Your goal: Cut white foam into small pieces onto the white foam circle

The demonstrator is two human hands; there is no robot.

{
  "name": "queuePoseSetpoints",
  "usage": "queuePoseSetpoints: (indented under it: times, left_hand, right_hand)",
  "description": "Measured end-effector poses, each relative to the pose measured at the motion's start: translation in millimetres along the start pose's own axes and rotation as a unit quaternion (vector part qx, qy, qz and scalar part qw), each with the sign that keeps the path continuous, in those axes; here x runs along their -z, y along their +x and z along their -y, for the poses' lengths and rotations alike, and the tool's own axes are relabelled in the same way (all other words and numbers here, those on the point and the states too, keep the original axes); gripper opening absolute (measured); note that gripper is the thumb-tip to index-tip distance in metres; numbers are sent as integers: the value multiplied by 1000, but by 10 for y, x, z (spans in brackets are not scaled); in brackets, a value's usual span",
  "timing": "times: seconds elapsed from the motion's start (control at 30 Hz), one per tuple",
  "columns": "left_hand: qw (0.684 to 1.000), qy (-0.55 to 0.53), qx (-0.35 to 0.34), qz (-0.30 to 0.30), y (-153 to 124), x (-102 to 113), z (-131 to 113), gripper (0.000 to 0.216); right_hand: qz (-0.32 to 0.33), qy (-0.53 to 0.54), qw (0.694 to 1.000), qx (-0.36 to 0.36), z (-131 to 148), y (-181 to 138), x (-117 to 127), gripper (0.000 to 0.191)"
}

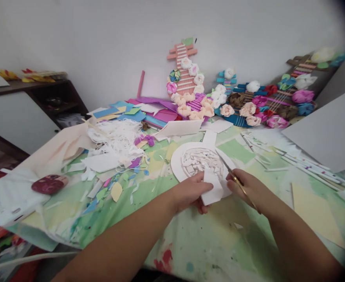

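Between the thumb and fingers of my left hand (191,192) is a piece of white card (212,190), held over the near edge of a white round cutout. My right hand (247,190) is closed on slim scissors (226,162) with a silver blade and gold handle, pointing away and left beside the card. Underneath lies the white cutout (176,160) with a narrow neck at its far side. Many small white paper scraps (200,158) fill an oval area on it. Its near part is hidden by the card and my hands.
Tangled white yarn (116,137) and coloured scraps (116,192) lie left, near a dark red patterned object (49,184). Guitar-like crafts with paper flowers (185,74) lean against the wall. Brushes and sticks (310,168) and yellow paper (316,213) lie right on the stained green cloth (207,246).
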State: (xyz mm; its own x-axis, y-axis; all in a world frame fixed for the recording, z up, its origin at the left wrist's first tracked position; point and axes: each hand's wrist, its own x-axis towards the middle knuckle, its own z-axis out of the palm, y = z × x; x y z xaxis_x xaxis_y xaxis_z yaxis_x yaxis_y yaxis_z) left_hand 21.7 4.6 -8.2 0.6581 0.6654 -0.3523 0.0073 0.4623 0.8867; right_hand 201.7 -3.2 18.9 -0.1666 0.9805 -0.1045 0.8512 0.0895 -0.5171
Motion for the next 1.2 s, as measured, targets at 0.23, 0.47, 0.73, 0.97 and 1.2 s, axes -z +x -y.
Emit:
queuePoseSetpoints:
  times: [0.23, 0.47, 0.73, 0.97, 1.2]
  left_hand:
    - [997, -43, -49, -33, -34, -43, -5, 26]
    - [995, -30, -73, -66, -18, 9, -23, 32]
    - [991, -8, -91, -95, -8, -1, 0, 31]
    - [987, 31, -97, -123, -56, -28, -28, 28]
    - [986, 30, -63, -148, -52, -46, -34, 39]
  right_hand:
    - [-15, -141, 990, 24, 29, -95, 29, 29]
    - [12, -121, 992, 25, 20, -128, 47, 34]
    - [24, -92, 995, 29, 17, -201, 61, 34]
    - [30, -102, 994, 31, 32, -225, 74, 37]
    - [45, -127, 990, -30, 45, -144, -4, 44]
